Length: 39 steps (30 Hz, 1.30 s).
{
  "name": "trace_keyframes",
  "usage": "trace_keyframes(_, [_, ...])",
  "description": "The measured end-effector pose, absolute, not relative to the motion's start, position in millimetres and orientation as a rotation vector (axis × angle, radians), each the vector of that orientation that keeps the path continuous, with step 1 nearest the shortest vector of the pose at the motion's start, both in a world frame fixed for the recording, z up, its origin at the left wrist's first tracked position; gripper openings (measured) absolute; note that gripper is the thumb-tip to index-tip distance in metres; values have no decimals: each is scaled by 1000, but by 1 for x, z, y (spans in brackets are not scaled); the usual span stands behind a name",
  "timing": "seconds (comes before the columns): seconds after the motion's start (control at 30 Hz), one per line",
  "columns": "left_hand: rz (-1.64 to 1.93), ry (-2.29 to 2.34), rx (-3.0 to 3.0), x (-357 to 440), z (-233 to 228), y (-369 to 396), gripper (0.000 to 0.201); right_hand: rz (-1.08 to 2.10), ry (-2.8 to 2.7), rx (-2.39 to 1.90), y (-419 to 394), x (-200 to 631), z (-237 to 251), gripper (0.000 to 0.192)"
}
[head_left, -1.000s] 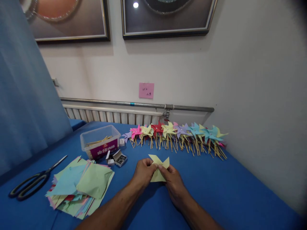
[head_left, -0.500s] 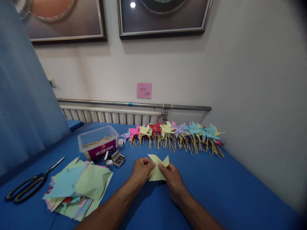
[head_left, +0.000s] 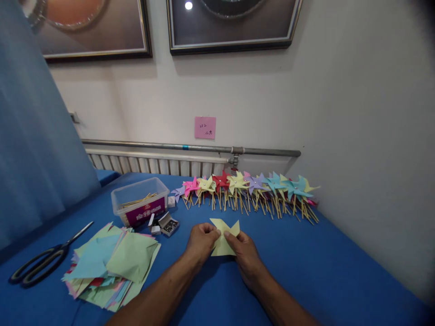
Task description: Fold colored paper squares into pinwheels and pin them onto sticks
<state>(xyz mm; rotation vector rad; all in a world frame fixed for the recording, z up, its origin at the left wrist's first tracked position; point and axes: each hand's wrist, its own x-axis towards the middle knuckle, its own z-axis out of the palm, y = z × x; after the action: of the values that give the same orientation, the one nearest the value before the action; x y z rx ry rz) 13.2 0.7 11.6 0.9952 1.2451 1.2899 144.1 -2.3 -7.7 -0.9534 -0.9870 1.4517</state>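
Between my hands is a pale yellow paper pinwheel piece point(head_left: 222, 246), its corners cut and spreading outward, held a little above the blue cloth. My left hand point(head_left: 203, 240) pinches its left side, thumb and fingers near the middle. My right hand point(head_left: 245, 250) grips the right side, with the thumb lying over the front of the paper. The fingers behind the sheet are partly hidden. Left of my hands, a small open box of metal pins point(head_left: 169, 225) sits on the cloth.
A clear plastic tub point(head_left: 140, 192) holds wooden sticks. In front of it lies a pile of coloured paper squares point(head_left: 112, 267), with black-handled scissors point(head_left: 50, 258) farther left. Finished pinwheels on sticks point(head_left: 244, 188) line the back of the blue-covered table point(head_left: 306, 271), near the wall pipe point(head_left: 200, 148).
Both hands keep the same hold on the yellow paper, and it has hardly shifted. The whole view has moved very slightly.
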Motion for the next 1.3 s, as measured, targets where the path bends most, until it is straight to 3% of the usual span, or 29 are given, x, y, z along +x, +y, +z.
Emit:
trace_keyframes(0.5, [1265,1162,953,15,20,-5,34,1463,-981,-937,-4,144,-5,43])
trace_keyframes(1.3, [1246,1278,1026,15,20,-3,22,1456,-998,-978,-5,144,-1,47])
